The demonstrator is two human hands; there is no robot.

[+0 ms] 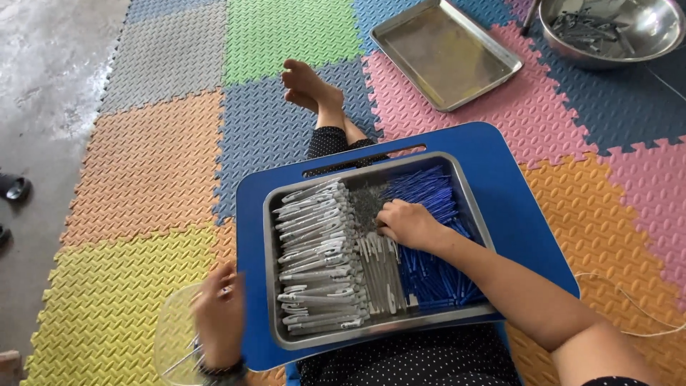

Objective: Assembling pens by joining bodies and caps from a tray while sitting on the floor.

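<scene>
A metal tray (271, 214) rests on a blue lap desk (500, 186) across my legs. It holds stacked grey clip-like parts (314, 264) on the left, a small heap of tiny dark metal bits (366, 201) in the middle, and several thin blue sticks (429, 271) on the right. My right hand (407, 223) lies inside the tray, its fingers closed down at the edge of the dark bits. My left hand (218, 314) is blurred beside the desk's left edge, over a clear plastic bowl (171, 336); its fingers look spread.
Coloured foam mats (157, 164) cover the floor, with bare concrete (43, 86) to the left. An empty metal tray (446, 50) and a steel bowl (614, 28) of dark parts lie ahead. My bare feet (311, 89) stretch forward. A dark sandal (14, 187) lies far left.
</scene>
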